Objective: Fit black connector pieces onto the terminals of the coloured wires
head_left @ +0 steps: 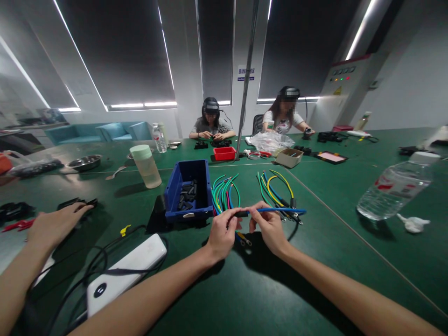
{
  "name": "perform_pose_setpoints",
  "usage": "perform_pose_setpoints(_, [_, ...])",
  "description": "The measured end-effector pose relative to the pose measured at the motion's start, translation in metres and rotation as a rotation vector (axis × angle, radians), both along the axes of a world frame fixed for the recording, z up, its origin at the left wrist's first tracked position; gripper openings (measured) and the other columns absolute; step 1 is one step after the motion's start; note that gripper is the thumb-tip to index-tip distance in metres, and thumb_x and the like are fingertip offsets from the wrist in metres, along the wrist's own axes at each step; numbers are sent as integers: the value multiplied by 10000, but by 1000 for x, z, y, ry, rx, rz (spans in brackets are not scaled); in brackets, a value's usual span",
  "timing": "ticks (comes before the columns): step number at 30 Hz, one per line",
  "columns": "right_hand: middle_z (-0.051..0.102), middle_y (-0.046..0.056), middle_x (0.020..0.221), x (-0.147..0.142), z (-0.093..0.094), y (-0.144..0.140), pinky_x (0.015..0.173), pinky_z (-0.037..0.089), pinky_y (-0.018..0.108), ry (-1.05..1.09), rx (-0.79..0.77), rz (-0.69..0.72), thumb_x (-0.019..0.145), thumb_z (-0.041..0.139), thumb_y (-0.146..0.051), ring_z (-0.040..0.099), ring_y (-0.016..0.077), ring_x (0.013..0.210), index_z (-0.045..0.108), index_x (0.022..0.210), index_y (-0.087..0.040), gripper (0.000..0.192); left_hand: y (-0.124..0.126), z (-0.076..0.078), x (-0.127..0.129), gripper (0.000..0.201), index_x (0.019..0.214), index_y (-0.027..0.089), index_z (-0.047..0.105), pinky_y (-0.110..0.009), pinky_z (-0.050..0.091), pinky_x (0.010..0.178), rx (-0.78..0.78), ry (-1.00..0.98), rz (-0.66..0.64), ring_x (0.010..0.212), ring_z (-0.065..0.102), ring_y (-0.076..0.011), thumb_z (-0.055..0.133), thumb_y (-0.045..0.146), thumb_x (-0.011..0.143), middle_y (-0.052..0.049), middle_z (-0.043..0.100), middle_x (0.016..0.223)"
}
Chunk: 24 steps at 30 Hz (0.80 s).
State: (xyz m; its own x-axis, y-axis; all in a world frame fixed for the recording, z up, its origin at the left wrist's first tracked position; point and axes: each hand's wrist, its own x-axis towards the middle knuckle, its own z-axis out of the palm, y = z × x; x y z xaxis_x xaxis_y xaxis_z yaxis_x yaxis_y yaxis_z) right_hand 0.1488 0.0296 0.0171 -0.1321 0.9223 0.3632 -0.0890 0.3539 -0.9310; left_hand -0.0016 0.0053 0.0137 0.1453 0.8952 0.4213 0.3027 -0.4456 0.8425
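My left hand (pixel 221 233) and my right hand (pixel 270 228) are close together above the green table (pixel 315 261). Both pinch one blue wire (pixel 280 211), which runs out to the right. A short black sleeve (pixel 241 213) sits on the wire between my fingertips. A metal ring terminal (pixel 244 241) hangs below my hands. Just behind them lie a bundle of mostly green wires (pixel 224 190) and a mixed bundle of yellow, blue and green wires (pixel 276 190). A blue bin (pixel 175 189) with several small black pieces stands to the left of the bundles.
A co-worker's hand (pixel 56 224) rests on the table at the left, near black parts. A white power bank (pixel 122 275) with black cables lies front left. A water bottle (pixel 395 186) lies at the right. A cup (pixel 147 165), a red tray (pixel 224 153) and a cardboard box (pixel 289 157) stand farther back. Two people sit across the table.
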Motion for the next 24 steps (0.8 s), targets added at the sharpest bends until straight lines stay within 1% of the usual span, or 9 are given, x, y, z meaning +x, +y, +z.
perform_pose_setpoints(3, [546, -38, 556, 0, -3, 2, 401, 399, 225, 2, -8, 24, 825, 587, -433, 519, 103, 404, 556, 732, -199, 253, 2, -3, -1, 471, 1138, 430, 557, -395, 513, 602, 51, 30, 17, 795, 640, -252, 429, 196, 751, 25, 671, 862])
perform_pose_setpoints(6, [536, -44, 556, 0, -5, 2, 404, 408, 225, -2, -14, 31, 821, 589, -439, 521, 103, 406, 545, 723, -202, 261, 4, -5, -2, 492, 1162, 445, 545, -380, 508, 585, 62, 69, 17, 807, 638, -255, 428, 208, 747, 28, 672, 868])
perform_pose_setpoints(11, [539, -40, 555, 0, -4, 3, 396, 395, 222, -18, 7, 18, 812, 599, -437, 516, 102, 405, 553, 715, -198, 262, 4, -4, -2, 441, 1132, 425, 570, -385, 516, 605, -2, 58, 23, 779, 636, -248, 415, 230, 769, 30, 669, 826])
perform_pose_setpoints(14, [537, -42, 552, 1, -4, 4, 393, 405, 219, -24, 5, 34, 812, 595, -442, 517, 101, 406, 560, 734, -198, 259, 3, -1, -2, 394, 1083, 414, 601, -398, 521, 639, -43, 22, 16, 751, 634, -238, 401, 241, 790, 34, 661, 785])
perform_pose_setpoints(17, [547, -39, 571, 2, -4, 5, 391, 410, 211, -26, 4, 55, 822, 586, -433, 519, 94, 409, 571, 763, -194, 247, 3, 0, -3, 382, 1072, 420, 610, -410, 519, 650, -82, 1, -2, 737, 629, -238, 399, 256, 800, 41, 650, 740])
perform_pose_setpoints(20, [528, -49, 534, 3, -2, 6, 398, 410, 205, -43, 1, 63, 827, 583, -423, 518, 93, 405, 575, 774, -193, 236, 4, 0, -3, 365, 1066, 422, 618, -401, 513, 649, -128, -20, -14, 717, 617, -228, 408, 274, 807, 48, 643, 717])
perform_pose_setpoints(22, [515, -54, 511, 4, -2, 7, 399, 407, 204, -60, 0, 68, 825, 581, -429, 519, 96, 402, 578, 773, -192, 243, 5, -1, -3, 342, 1054, 394, 634, -380, 508, 642, -157, -61, -21, 691, 604, -213, 418, 283, 812, 42, 641, 710])
perform_pose_setpoints(24, [517, -52, 510, 5, -3, 9, 396, 397, 202, -81, 4, 70, 823, 581, -436, 521, 97, 403, 583, 779, -189, 251, 7, -4, -3, 320, 1050, 325, 651, -352, 501, 631, -174, -111, -27, 655, 587, -194, 433, 292, 818, 19, 638, 702])
